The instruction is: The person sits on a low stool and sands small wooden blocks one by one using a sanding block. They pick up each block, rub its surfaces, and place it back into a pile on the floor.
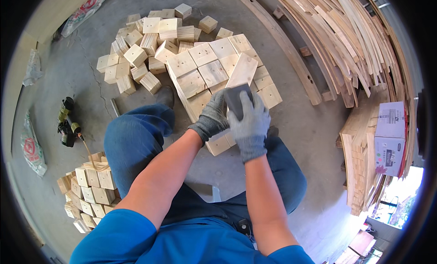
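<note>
We are sanding: our right hand (249,123) clasps a dark sanding block (236,100) against the wooden square (241,70), which our left hand (212,114) grips, tilted just beyond both hands. Next, we judge, firm even strokes along the wood.

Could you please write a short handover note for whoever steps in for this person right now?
Left hand: gloved, steadying a tilted wooden block.
Right hand: gloved, grip closed on a dark sanding block pressed against that block's lower end.
Things: rows of wooden blocks lie in front; a loose heap behind; a neat stack by the left knee; an air tool on the floor at left.
Done and left: cannot be told from this view.
</note>
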Demonstrator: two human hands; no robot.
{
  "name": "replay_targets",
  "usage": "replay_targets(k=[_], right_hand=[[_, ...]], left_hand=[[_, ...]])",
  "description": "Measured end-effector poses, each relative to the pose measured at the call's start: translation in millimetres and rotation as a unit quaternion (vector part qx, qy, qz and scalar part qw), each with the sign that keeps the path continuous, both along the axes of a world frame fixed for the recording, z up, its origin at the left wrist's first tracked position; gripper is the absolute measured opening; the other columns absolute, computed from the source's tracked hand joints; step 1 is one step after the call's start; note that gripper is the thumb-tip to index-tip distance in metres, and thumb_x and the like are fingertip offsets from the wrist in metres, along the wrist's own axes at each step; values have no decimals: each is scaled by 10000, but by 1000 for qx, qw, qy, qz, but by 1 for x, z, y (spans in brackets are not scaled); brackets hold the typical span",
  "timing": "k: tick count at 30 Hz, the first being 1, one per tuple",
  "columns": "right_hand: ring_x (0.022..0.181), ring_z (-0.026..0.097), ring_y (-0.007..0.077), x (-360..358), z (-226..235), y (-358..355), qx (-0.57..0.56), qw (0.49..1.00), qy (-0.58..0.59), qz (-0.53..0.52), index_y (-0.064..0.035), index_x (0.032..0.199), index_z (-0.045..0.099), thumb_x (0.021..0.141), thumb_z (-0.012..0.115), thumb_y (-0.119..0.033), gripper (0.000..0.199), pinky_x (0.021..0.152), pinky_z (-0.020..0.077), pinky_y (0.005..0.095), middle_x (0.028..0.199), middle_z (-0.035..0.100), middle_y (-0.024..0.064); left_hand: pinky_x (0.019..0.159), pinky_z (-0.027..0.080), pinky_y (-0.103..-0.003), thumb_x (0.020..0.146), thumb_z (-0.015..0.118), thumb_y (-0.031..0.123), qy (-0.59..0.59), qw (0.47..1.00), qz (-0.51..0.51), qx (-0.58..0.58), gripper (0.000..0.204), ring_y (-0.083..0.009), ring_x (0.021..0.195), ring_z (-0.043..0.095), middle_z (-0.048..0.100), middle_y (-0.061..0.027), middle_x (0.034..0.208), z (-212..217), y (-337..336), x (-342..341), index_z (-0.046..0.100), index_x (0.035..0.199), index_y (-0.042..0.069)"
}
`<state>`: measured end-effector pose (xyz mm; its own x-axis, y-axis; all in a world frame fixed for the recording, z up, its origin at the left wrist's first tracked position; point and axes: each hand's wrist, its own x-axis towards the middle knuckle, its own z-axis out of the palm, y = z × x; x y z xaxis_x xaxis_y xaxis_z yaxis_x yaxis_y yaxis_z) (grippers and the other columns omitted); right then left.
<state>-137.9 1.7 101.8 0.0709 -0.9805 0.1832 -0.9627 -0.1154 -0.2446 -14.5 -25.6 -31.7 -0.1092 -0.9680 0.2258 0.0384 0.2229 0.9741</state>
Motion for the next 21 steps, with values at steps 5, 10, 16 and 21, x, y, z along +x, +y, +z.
replay_targets(k=[5,10,16,21], right_hand=[[1316,592,461,17,11,-57,40,999,-9,-33,-190,1517,610,867,847,-358,713,1086,498,584,1535,555,197],[1322,588,462,8,15,-34,52,998,-1,-22,-199,1516,616,874,847,-355,701,1114,482,572,1544,543,211],[1341,549,473,-5,7,55,24,1000,-5,12,-195,1508,620,851,868,-330,715,1114,451,603,1559,514,218],[1330,552,473,-16,0,82,4,999,-20,26,-188,1495,633,839,877,-315,711,1107,451,598,1542,524,225]], left_hand=[[1265,375,-416,689,1007,321,-88,996,3,13,1108,-360,1451,502,509,-208,1530,-3,-5,5,416,1577,23],[1259,381,-405,735,986,244,-15,1000,-12,11,1053,-328,1444,513,516,-187,1529,18,1,-1,401,1583,28],[1240,396,-405,769,963,262,-55,998,-5,9,999,-333,1413,524,514,-192,1502,3,-3,4,416,1578,52],[1230,396,-432,782,948,359,-127,991,27,-17,988,-377,1400,512,502,-207,1484,-2,-5,1,434,1567,52]])
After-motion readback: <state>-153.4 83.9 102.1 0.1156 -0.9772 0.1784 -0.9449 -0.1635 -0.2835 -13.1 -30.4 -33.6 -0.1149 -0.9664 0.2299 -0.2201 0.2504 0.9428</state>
